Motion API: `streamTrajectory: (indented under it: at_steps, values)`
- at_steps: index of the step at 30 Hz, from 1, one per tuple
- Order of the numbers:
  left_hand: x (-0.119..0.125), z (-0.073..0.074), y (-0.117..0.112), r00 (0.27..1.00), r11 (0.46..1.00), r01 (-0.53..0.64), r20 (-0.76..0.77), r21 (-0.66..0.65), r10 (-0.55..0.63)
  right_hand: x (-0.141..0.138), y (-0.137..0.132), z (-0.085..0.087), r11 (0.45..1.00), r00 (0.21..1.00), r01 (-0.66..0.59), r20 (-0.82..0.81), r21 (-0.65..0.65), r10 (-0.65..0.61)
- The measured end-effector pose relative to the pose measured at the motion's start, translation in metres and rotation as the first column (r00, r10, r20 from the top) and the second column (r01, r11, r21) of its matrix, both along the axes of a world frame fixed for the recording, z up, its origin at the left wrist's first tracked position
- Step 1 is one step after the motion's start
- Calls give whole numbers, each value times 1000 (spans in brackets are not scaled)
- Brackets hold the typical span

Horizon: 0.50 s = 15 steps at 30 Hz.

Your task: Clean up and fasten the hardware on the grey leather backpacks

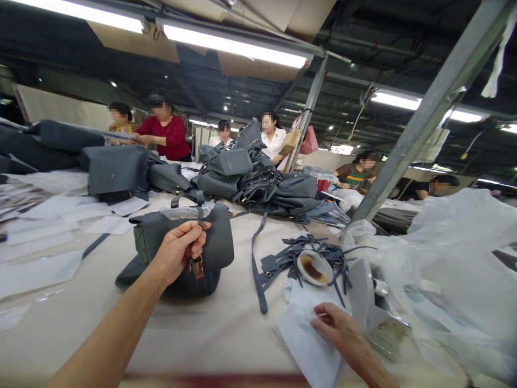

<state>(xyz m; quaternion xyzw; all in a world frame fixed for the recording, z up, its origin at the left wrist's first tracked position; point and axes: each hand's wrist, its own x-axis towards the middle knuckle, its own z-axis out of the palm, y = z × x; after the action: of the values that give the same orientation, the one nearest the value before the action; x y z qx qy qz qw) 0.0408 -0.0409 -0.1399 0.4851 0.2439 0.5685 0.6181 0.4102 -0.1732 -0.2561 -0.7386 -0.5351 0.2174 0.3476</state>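
My left hand is closed in a pinch on a strap end with a metal clasp, held in front of a dark grey handbag lying on the beige table. My right hand rests at the lower right on a sheet of white paper, fingers curled and pinching its edge. A loose grey strap lies between the bag and the paper.
A pile of grey handbags fills the table's middle, with more bags at left. A white bowl with brown residue sits on loose straps. Clear plastic bags heap at right. A slanted metal post rises there. Several people work at the far side.
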Motion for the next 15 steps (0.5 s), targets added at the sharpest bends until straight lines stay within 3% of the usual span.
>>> streamTrajectory:
  at_steps: [3,5,7,8,9,11,13,14,15]
  values:
    - [-1,1,1,1000,999,-25,-11,32,26,2,-2,6,999,994,-29,110,18,27]
    - [0,0,1,991,987,-131,-10,92,132,4,-1,9,998,990,-47,135,41,41]
    - [4,-3,-3,942,924,-328,-11,194,337,5,0,11,997,991,-44,131,70,34]
    - [7,-4,-6,887,856,-440,-16,270,461,6,1,10,996,993,-32,117,84,22]
    - [9,-6,-10,807,757,-541,-27,367,590,7,3,10,995,994,-22,106,98,11]
    - [14,-11,-19,564,461,-642,-30,612,825,9,5,9,992,996,-4,85,123,-7]
    - [19,-17,-28,316,114,-517,66,848,946,9,8,9,993,1000,-3,18,121,1]
    - [21,-20,-30,251,-20,-388,126,922,960,8,9,10,994,999,-17,-44,111,22]
    - [22,-23,-32,235,-99,-256,161,962,959,7,9,11,994,992,-38,-112,99,49]
